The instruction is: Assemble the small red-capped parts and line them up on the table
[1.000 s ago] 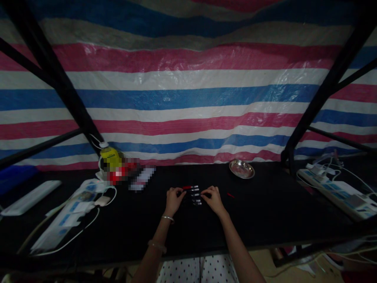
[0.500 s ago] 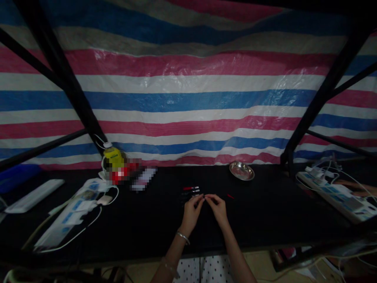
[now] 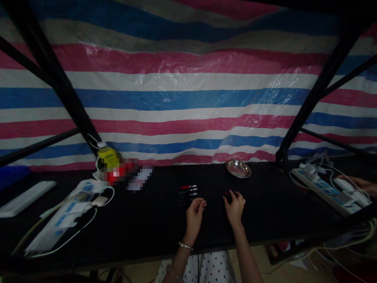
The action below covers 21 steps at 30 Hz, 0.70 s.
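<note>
Left grip: the left hand [image 3: 194, 212] is low over the worktop [image 3: 141, 228], thumb and fingertips drawn close together; it is too dark to tell whether anything sits between them.
Right grip: the right hand [image 3: 235, 206] is parted between thumb and forefinger, palm down, with nothing seen clasped in it.
Small red piece: this bit [image 3: 226, 193] shows at the right fingertips, partly covered by them; whether they touch it cannot be told.
Pen-like row: slim pieces lie side by side just beyond the left hand, silvery ends toward the right; the farthest is a red pen-like piece [image 3: 187, 187], and nearer come dark pen-like pieces [image 3: 188, 194], the nearest too dim to count.
Progress: judging by the layout, the row is largely laid out, while the small red piece lies apart from it and seems not yet dealt with.
Metal dish: the round, shiny dish [image 3: 240, 176] stands beyond the right hand, near the striped sheet [image 3: 188, 125].
Left side: a yellow bottle [image 3: 109, 157] stands behind blurred red goods [image 3: 118, 173]; a white power strip [image 3: 63, 224] with cables lies nearer.
Right side: another power strip [image 3: 316, 186] lies well apart, with a co-worker's hand [image 3: 357, 182] beside it.
</note>
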Each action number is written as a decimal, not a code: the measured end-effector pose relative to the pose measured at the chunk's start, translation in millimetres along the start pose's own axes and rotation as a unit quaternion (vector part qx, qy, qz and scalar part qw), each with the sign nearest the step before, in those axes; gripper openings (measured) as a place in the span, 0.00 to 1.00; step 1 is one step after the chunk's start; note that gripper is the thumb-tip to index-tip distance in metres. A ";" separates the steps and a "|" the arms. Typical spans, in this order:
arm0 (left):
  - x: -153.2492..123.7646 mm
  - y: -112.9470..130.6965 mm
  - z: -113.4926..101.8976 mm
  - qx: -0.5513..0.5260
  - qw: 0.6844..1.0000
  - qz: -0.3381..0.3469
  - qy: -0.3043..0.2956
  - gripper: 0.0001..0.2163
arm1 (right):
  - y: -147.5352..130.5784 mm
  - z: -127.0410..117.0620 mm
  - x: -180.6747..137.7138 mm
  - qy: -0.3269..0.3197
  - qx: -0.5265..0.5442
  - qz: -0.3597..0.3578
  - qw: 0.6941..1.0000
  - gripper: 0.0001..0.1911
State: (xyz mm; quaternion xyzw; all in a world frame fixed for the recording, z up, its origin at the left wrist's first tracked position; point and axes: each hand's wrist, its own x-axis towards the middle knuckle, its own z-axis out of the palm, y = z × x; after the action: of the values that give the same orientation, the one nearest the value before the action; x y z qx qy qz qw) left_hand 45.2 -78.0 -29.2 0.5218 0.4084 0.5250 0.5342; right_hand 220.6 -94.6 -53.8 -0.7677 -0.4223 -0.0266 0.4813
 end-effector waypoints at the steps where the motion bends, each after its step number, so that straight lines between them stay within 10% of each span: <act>1: 0.3 -0.4 0.3 -0.004 1.000 0.000 0.000 0.15 | 5.1 -0.8 3.7 0.000 -0.010 0.007 1.000 0.21; 9: 1.9 5.1 -2.4 0.005 1.000 0.004 0.028 0.16 | -5.0 2.8 4.0 -0.076 0.139 0.028 0.987 0.17; 21: -2.0 7.2 -4.8 0.053 0.997 0.052 0.028 0.10 | -73.6 29.2 -36.7 -0.179 0.466 0.193 0.845 0.19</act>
State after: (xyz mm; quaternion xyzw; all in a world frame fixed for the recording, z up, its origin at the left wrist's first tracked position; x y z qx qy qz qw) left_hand 39.2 -80.1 -22.9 0.5550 0.4230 0.5442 0.4657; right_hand 136.9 -82.0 -33.1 -0.5103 -0.3070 0.4043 0.6941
